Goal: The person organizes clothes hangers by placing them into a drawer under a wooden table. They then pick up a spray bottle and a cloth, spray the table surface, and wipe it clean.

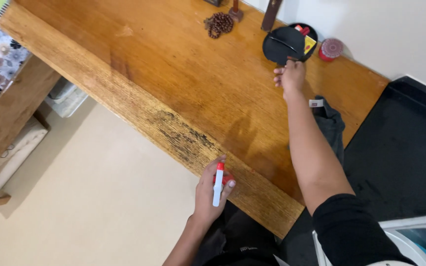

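My right hand reaches across the wooden tabletop and grips the near rim of a round black tray at the far edge. Small red and yellow items lie in the tray's far side. My left hand is at the table's near edge, closed around a white spray bottle with a red top, held upright. A dark grey cloth lies on the table beside my right forearm.
A string of brown beads and a dark wooden stand sit near the wall. A red round lid rests right of the tray. A black surface adjoins the table's right end. Beige floor lies at left.
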